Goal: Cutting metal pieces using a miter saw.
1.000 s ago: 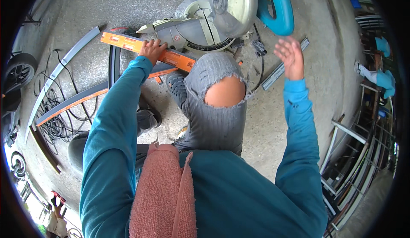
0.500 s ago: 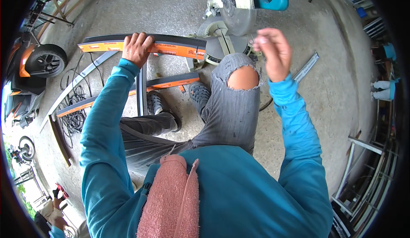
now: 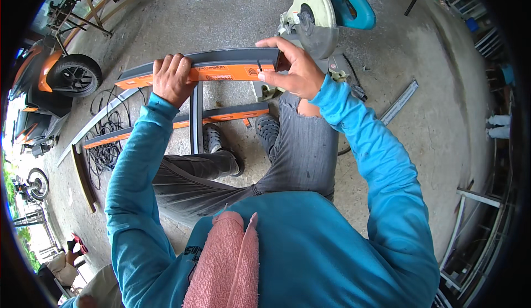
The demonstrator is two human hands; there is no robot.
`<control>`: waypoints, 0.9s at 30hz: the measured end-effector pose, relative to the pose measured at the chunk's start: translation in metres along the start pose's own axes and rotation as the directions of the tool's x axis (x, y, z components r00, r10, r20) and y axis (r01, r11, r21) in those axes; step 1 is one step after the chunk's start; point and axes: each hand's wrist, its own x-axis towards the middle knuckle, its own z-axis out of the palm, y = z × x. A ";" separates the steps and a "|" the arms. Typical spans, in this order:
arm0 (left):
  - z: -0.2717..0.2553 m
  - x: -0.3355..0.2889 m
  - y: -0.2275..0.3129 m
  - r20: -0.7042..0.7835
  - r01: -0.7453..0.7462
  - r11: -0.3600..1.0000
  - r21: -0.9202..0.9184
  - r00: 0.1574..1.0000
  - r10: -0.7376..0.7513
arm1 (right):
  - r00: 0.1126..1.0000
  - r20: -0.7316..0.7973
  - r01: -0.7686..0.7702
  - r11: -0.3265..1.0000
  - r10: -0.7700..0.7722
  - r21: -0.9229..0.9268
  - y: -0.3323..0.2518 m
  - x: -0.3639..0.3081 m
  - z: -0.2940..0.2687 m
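L hand (image 3: 173, 79) closed over bar (image 3: 224, 73), L of its middle; bar held crosswise in front, prob. light & stiff, orange face poss. slick; best held by edges nr both ends. R hand (image 3: 299, 72) gripping R end, saw (image 3: 316, 16) beyond.

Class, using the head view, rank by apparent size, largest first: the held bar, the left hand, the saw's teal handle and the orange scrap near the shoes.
1. Held bar
2. Left hand and saw's teal handle: too alike to rank
3. Orange scrap
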 end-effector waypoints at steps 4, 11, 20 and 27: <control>0.000 0.016 0.008 0.025 0.174 0.918 -0.357 0.984 -0.176 | 0.999 -0.040 0.024 0.974 -0.016 0.224 -0.033 0.008 -0.019; 0.007 0.095 0.017 0.324 0.366 0.028 -0.930 0.854 -0.407 | 0.914 -0.351 0.258 0.960 -0.205 0.112 -0.077 0.028 -0.098; 0.018 0.136 0.048 0.312 0.374 0.062 -0.925 0.844 -0.436 | 0.912 -0.399 -0.076 0.915 -0.098 -0.397 0.045 -0.010 -0.131; 0.008 0.169 0.084 0.326 0.304 -0.120 -0.945 0.853 -0.407 | 0.916 -0.296 -0.064 0.628 -0.272 -0.775 0.089 0.034 -0.159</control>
